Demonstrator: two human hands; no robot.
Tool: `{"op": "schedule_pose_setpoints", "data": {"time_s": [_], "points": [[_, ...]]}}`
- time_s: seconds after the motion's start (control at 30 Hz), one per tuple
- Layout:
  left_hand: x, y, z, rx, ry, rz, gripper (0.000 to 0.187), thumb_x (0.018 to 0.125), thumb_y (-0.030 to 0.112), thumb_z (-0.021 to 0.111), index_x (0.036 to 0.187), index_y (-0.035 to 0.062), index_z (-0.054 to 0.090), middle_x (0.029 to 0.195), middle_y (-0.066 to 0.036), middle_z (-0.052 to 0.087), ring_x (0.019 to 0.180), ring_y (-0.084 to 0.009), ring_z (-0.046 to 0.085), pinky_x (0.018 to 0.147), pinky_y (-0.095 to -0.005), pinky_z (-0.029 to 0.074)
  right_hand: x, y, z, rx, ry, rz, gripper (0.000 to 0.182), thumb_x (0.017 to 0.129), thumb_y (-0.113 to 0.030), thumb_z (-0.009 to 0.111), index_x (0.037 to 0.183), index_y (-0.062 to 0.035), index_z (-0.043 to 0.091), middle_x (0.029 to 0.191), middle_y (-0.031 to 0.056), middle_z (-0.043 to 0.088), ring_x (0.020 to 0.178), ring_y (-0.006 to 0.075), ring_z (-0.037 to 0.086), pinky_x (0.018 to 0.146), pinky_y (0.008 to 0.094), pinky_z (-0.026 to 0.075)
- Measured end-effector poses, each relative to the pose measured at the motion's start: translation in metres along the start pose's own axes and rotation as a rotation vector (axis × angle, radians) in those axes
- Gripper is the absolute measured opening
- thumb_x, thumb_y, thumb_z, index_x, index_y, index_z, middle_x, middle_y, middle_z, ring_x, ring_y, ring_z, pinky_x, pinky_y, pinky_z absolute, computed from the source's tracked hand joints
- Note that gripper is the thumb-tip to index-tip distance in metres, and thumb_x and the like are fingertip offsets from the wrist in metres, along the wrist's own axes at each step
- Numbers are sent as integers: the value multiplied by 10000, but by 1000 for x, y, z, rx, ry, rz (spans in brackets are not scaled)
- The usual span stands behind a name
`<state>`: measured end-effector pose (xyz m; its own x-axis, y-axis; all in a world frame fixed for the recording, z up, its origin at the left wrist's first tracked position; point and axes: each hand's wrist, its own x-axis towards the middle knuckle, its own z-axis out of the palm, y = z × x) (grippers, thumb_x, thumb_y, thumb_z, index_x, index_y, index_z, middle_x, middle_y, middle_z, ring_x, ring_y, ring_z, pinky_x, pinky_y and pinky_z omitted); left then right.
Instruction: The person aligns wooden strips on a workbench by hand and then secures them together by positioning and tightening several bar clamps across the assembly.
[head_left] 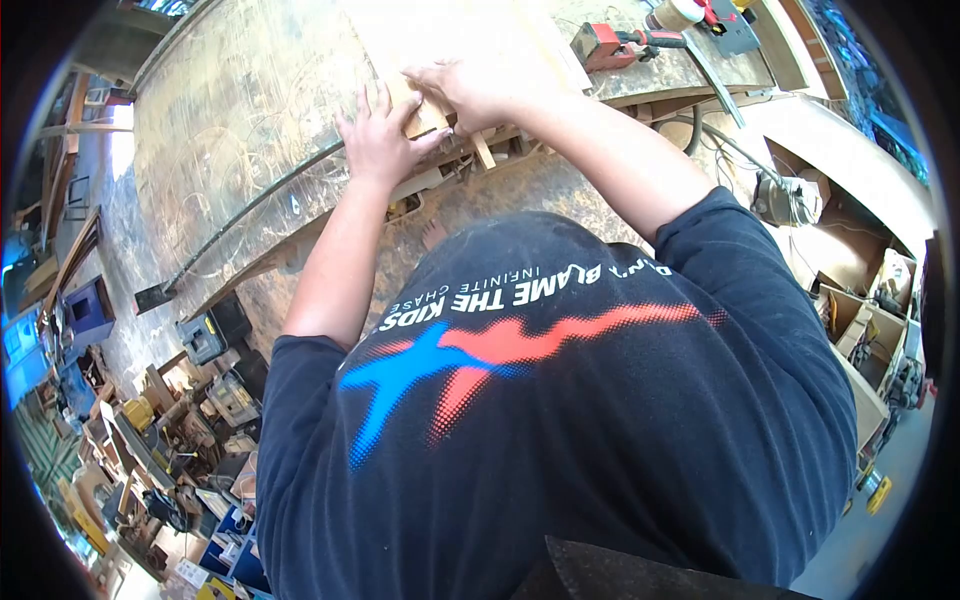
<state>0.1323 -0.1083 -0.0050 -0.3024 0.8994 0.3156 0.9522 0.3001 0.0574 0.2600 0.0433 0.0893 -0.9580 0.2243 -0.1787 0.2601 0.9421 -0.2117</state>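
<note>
At the near edge of the workbench (pixel 230 130), my left hand (pixel 378 138) has its fingers spread, with a small wooden piece (pixel 428 117) between index finger and thumb. My right hand (pixel 468 92) reaches in from the other side. Its fingers lie across the far end of that piece and its thumb points down by the bench edge. Both hands touch the piece, and part of it is hidden beneath them. A pale board (pixel 455 35), washed out by glare, lies under and beyond my hands.
A red clamp (pixel 603 48) with a dark handle lies right of the board. A long metal bar (pixel 255 215) runs along the bench's left front. Tools and wood scraps (pixel 150 440) crowd the lower left. Wooden bins (pixel 865 330) stand at the right.
</note>
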Motion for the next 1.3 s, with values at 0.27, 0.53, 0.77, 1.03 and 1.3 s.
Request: {"op": "schedule_pose_setpoints", "data": {"time_s": [0.27, 0.53, 0.77, 1.03, 1.3], "points": [[-2, -1, 4, 3, 32, 5, 670, 769, 710, 743, 1304, 309, 692, 1497, -191, 551, 1469, -410, 409, 1125, -767, 238, 7, 9, 12, -65, 11, 18, 1161, 659, -187, 910, 1636, -258, 288, 1382, 180, 627, 1147, 322, 684, 930, 446, 593], [1, 3, -3, 51, 0, 0, 634, 806, 700, 714, 1304, 309, 688, 1499, -187, 549, 1473, -394, 409, 1125, -774, 232, 2, 5, 5, -66, -13, 11, 1160, 672, -197, 907, 1642, -262, 274, 1435, 234, 585, 1211, 345, 662, 968, 448, 579], [1, 3, -2, 69, -17, 0, 640, 820, 715, 691, 1318, 314, 680, 1504, -185, 544, 1481, -384, 401, 1132, -775, 223, 2, 4, 5, -107, -37, 8, 1132, 690, -222, 894, 1640, -260, 280, 1439, 218, 591, 1229, 315, 658, 977, 449, 572], [2, 4, -7, -42, 38, -2, 658, 754, 743, 727, 1196, 257, 752, 1402, -156, 625, 1428, -430, 448, 1084, -798, 267, -2, 6, 0, -21, -16, -15, 1035, 703, -292, 881, 1587, -122, 370, 1352, 206, 636, 1197, 348, 647, 988, 457, 543], [3, 14, -31, -116, -149, -120, 708, 737, 650, 804, 1298, 231, 707, 1492, -169, 549, 1494, -423, 356, 1193, -698, 207, -7, 6, -13, 108, -27, -9, 1030, 690, -341, 922, 1528, -16, 421, 1340, 220, 635, 1228, 386, 618, 1036, 446, 512]]}}
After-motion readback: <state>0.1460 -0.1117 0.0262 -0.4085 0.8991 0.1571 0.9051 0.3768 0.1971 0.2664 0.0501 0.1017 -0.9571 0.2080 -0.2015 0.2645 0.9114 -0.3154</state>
